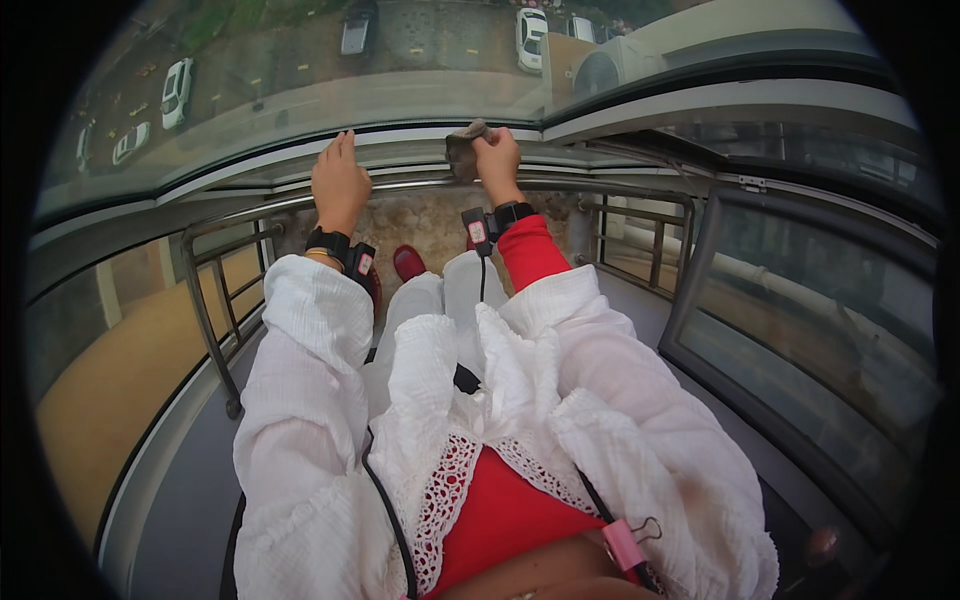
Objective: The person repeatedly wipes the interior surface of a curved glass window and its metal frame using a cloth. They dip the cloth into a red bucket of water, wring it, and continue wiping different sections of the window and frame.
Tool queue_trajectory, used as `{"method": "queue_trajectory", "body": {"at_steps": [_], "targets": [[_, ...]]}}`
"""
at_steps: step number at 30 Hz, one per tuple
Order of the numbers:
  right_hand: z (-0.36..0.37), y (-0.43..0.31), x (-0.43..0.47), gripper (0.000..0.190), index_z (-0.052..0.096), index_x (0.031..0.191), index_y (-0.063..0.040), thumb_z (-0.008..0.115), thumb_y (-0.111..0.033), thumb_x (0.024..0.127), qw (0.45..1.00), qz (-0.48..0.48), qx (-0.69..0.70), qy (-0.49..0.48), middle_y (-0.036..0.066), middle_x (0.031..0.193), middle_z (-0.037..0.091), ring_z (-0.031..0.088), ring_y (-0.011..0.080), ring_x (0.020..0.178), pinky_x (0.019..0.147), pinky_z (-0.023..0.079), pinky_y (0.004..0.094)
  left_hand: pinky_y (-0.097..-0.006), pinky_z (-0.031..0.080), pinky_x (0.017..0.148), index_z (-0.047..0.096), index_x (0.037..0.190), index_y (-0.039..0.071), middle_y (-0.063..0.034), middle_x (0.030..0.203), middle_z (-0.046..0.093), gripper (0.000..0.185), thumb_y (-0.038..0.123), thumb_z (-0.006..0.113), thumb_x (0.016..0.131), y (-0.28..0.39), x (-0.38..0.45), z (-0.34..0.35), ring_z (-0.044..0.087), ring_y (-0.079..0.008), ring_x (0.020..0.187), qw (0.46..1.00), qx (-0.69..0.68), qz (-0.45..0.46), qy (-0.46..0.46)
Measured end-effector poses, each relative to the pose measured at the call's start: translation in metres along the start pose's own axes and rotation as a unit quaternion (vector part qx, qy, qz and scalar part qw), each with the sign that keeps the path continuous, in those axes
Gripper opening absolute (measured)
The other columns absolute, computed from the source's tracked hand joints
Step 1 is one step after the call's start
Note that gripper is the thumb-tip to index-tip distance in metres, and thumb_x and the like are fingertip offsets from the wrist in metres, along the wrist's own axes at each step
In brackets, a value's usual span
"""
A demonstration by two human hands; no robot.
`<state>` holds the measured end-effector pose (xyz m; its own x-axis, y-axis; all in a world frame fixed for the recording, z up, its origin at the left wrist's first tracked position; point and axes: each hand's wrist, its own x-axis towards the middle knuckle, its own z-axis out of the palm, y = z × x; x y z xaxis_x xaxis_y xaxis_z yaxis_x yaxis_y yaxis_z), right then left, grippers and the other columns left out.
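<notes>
My right hand [498, 159] pinches a grey-brown cloth [460, 156] between thumb and fingers, up against the white window frame [409, 138]. Part of the cloth hangs below the frame, towards the metal handrail [420, 182]. My left hand [339, 184] reaches forward with straight fingers and nothing in it. Its fingertips are at the same frame, left of the cloth; whether they press on it I cannot tell. Beyond the frame stands the large window pane [300, 90]. Each wrist wears a black strap with a small device.
Metal railings [217, 300] stand to the left and right [660, 247]. A dark-framed window sash [697, 262] hangs open at the right. Through the glass, an air-conditioner unit [598, 73] and parked cars [176, 94] show far below. My red shoes [409, 262] stand on a stained floor [442, 214].
</notes>
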<state>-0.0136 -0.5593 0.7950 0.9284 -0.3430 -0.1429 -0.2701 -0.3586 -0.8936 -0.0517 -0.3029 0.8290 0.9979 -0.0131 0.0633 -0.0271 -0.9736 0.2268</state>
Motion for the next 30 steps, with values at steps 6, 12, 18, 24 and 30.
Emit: {"method": "queue_trajectory", "body": {"at_steps": [6, 12, 18, 24, 30], "targets": [[-0.036, -0.026, 0.0, 0.023, 0.059, 0.12, -0.005, 0.056, -0.018, 0.102, 0.823, 0.248, 0.437, -0.267, 0.007, 0.113, 0.066, 0.065, 0.0213, 0.102, 0.085, 0.054, 0.0364, -0.0434, 0.048, 0.092, 0.057, 0.129, 0.014, -0.0094, 0.12, 0.061, 0.047, 0.003, 0.064, 0.085, 0.123, -0.004, 0.006, 0.058, -0.0329, 0.112, 0.943, -0.274, 0.126, 0.138], [-0.155, -0.029, 0.001, 0.045, 0.048, 0.142, 0.001, 0.05, -0.025, 0.105, 0.908, 0.218, 0.278, -0.223, 0.016, 0.14, 0.055, 0.053, 0.0285, 0.131, 0.106, 0.046, 0.0432, -0.0427, 0.051, 0.087, 0.059, 0.112, 0.007, -0.014, 0.111, 0.062, 0.036, 0.0, 0.067, 0.078, 0.177, 0.041, 0.06, 0.059, -0.036, 0.106, 0.912, -0.385, 0.037, 0.135], [-0.236, -0.052, 0.0, 0.045, 0.048, 0.141, 0.001, 0.057, -0.011, 0.098, 0.985, 0.075, 0.144, 0.055, 0.015, 0.135, 0.058, 0.057, 0.0271, 0.125, 0.104, 0.046, 0.0397, -0.0408, 0.051, 0.087, 0.062, 0.112, 0.007, -0.0088, 0.11, 0.065, 0.032, 0.003, 0.062, 0.08, 0.257, 0.047, 0.114, 0.061, -0.0302, 0.105, 0.903, -0.356, 0.094, 0.22], [-0.191, -0.099, 0.007, 0.078, 0.028, 0.151, -0.003, 0.074, -0.014, 0.089, 0.946, -0.311, -0.005, 0.092, 0.017, 0.149, 0.029, 0.038, 0.0289, 0.138, 0.114, 0.032, 0.042, -0.0384, 0.049, 0.077, 0.061, 0.095, 0.009, -0.0048, 0.09, 0.056, 0.02, 0.01, 0.064, 0.076, 0.224, 0.063, 0.124, 0.058, -0.0242, 0.086, 0.932, -0.228, 0.25, 0.129], [-0.173, -0.118, 0.02, 0.064, 0.039, 0.137, 0.002, 0.076, -0.02, 0.09, 0.937, -0.248, -0.059, 0.239, 0.014, 0.125, 0.041, 0.051, 0.0249, 0.116, 0.098, 0.051, 0.0397, -0.035, 0.047, 0.074, 0.063, 0.097, 0.012, -0.0025, 0.091, 0.057, 0.018, 0.014, 0.063, 0.079, 0.159, 0.054, 0.091, 0.059, -0.0219, 0.085, 0.954, -0.116, 0.25, 0.12]]}}
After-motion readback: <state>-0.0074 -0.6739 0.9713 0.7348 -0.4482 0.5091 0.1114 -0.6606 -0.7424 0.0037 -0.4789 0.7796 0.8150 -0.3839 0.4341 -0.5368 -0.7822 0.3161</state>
